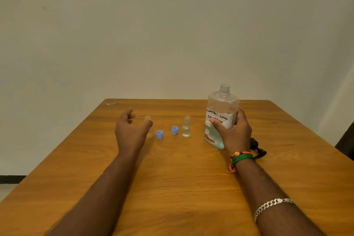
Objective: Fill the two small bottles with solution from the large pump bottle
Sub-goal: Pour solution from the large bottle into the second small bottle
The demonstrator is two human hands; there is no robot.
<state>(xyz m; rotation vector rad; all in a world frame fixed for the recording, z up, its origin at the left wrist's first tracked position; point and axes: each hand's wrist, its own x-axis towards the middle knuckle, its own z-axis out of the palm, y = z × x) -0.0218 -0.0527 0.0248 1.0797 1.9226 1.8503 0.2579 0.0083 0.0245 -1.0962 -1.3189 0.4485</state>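
Observation:
The large clear bottle [220, 105] stands upright on the wooden table [182, 178] with its neck open and a little bluish liquid at the bottom. My right hand [233, 132] grips its lower body over the handwritten label. A small clear bottle [186, 126], uncapped and nearly full of liquid, stands to the left of it. A second small clear bottle [149, 132] stands further left, partly hidden behind my left hand [130, 130], which hovers with relaxed fingers and holds nothing. Two blue caps [159, 134] [174, 130] sit between the small bottles.
The black pump head [257, 148] lies on the table behind my right wrist. A small scrap [111, 103] lies at the far left corner. A plain wall stands right behind the table's far edge. A dark object [346, 143] shows at the right edge.

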